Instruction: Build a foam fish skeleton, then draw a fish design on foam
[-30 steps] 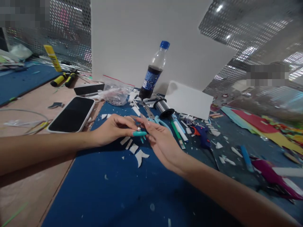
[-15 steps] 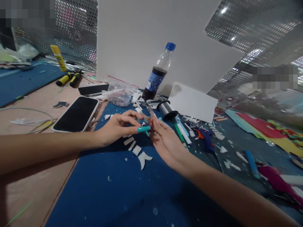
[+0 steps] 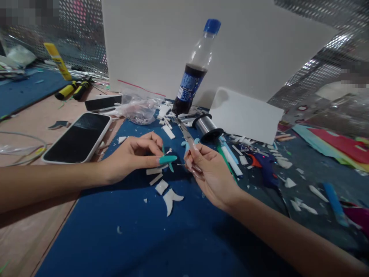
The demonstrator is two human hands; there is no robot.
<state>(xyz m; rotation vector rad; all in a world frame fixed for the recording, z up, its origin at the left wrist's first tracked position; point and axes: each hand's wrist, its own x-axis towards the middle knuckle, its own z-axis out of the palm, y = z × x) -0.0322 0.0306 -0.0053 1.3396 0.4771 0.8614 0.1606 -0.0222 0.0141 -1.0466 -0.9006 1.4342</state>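
Note:
My left hand [image 3: 141, 156], with long teal nails, has thumb and fingers closed around something small; a tiny whitish bit [image 3: 170, 151] shows at its fingertips. Facing it, my right hand [image 3: 209, 169] pinches a short thin wire [image 3: 180, 164], which points toward the left fingertips. A narrow gap separates the hands. Scissors [image 3: 184, 130] with light blue handles lie just beyond the right hand, partly covered by it. Below the hands, white cut pieces lie in a row on the blue mat [image 3: 121, 246], ending in a tail-shaped piece [image 3: 171, 201].
A cola bottle [image 3: 191, 79] stands behind, near a wire spool [image 3: 208, 127] and a plastic bag [image 3: 141, 107]. A phone [image 3: 79, 136] lies left. To the right are a blue glue gun [image 3: 266, 169], a white board [image 3: 245, 115] and scattered white scraps.
The hands have drawn apart, opening a gap where they met before. The view has shifted slightly, and the tail-shaped piece stays in place on the mat.

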